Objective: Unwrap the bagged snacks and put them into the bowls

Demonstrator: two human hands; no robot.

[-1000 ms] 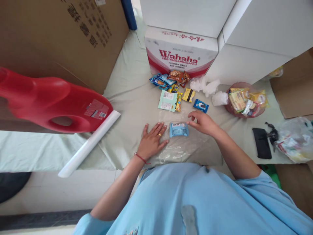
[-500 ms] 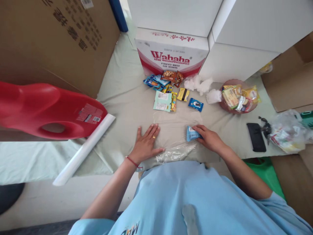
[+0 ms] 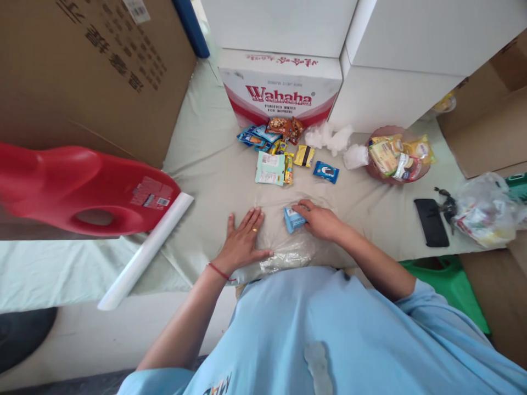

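My left hand (image 3: 244,241) lies flat with its fingers spread, pressing the left side of a clear plastic sheet (image 3: 288,257) on the cloth-covered table. A small light-blue packet (image 3: 293,219) is pinched in my right hand (image 3: 319,219), just above or on that plastic; its far end is hidden by the fingers. Beyond the hands lie a pale-green packet (image 3: 269,168), a yellow packet (image 3: 304,156) and a dark-blue packet (image 3: 326,171). Brown cookie packets (image 3: 280,126) and several blue packets (image 3: 252,137) are piled by the water carton.
A red jug (image 3: 82,186) and a white roll (image 3: 146,252) are on the left, before a brown carton (image 3: 90,71). The Wahaba-side carton (image 3: 280,93) stands behind. To the right are crumpled white plastic (image 3: 329,137), a snack bowl (image 3: 374,171), a phone (image 3: 431,222) and a plastic bag (image 3: 477,211).
My right hand has moved left across the plastic with the light-blue packet, wrinkling the sheet. My left hand stays flat in place. The camera view has shifted slightly.
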